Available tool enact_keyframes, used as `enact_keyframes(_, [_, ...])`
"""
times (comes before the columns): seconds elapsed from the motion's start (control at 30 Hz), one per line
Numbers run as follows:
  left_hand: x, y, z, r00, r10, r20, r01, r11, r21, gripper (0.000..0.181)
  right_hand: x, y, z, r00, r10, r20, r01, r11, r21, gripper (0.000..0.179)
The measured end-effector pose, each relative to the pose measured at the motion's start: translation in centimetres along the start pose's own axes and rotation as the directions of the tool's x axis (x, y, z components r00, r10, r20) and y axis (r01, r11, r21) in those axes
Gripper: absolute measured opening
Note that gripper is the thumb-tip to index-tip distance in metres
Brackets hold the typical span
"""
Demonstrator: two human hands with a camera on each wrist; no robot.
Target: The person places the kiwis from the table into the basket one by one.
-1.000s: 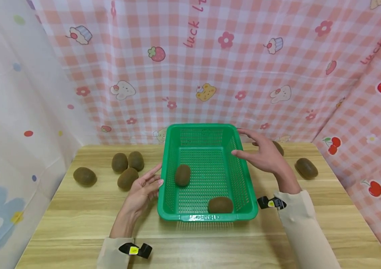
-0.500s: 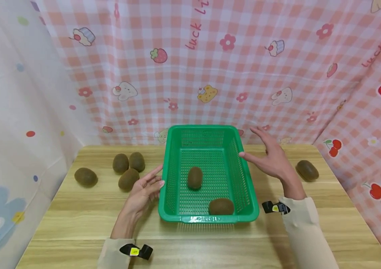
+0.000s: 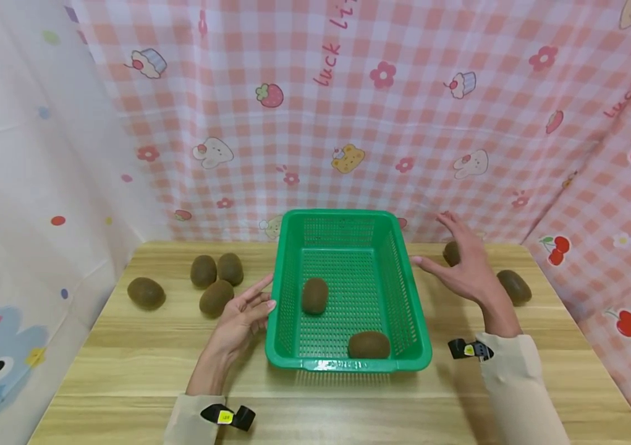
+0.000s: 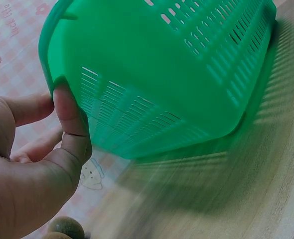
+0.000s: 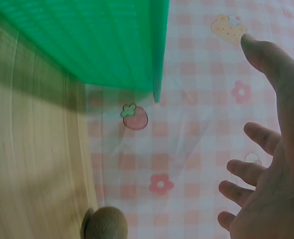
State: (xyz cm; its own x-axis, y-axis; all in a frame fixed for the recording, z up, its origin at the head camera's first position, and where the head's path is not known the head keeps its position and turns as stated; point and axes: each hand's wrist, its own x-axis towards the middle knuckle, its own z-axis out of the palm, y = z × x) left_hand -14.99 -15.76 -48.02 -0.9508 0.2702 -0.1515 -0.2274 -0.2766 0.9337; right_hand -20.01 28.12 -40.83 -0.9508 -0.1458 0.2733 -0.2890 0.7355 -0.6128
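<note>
Head view: left hand (image 3: 239, 322) grip pinching basket (image 3: 348, 284); kiwi trio (image 3: 217, 288) beside; right hand (image 3: 470, 267) grip wide, partly hiding rear kiwi (image 3: 450, 253).

Pinches with the left hand (image 3: 240, 322) between thumb (image 3: 261, 309) and fingers (image 3: 257, 286), and holds the right hand (image 3: 468, 266) spread, its thumb well apart from the extended fingers, left forearm (image 3: 206, 371) and right forearm (image 3: 501, 318) both slanting inward.

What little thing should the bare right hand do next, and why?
Probably lower the right hand toward the brown oval kiwi nearest its thumb: the hand is empty, and that kiwi lies outside the green perforated plastic basket holding two others.
</note>
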Motion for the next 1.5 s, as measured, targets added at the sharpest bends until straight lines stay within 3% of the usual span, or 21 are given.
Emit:
enact_keyframes(0.17, [0.0,0.0,0.0,1.0,-0.006,-0.01,0.006,1.0,0.003,0.065,-0.2,0.8,-0.6,1.0,0.008,-0.027,-0.008,1.0,-0.023,0.096])
enact_keyframes(0.5, [0.0,0.0,0.0,1.0,-0.011,-0.007,0.011,1.0,-0.006,0.066,-0.9,2.6,-2.0,0.993,0.117,-0.035,-0.12,0.988,-0.098,0.103])
enact_keyframes(0.8, [0.1,0.0,0.1,1.0,-0.013,-0.005,0.013,1.0,-0.006,0.066,-1.7,4.4,-2.9,0.983,0.16,-0.085,-0.171,0.974,-0.149,0.106])
enact_keyframes(1.1, [0.1,0.0,0.1,1.0,-0.008,-0.001,0.008,1.0,-0.018,0.066,-2.8,6.3,-3.4,0.965,0.248,-0.081,-0.257,0.958,-0.126,0.109])
enact_keyframes(1.5, [0.0,0.1,0.1,1.0,-0.011,-0.005,0.011,1.0,-0.024,0.066,-4.2,8.9,-4.0,0.952,0.281,-0.124,-0.294,0.951,-0.099,0.109])
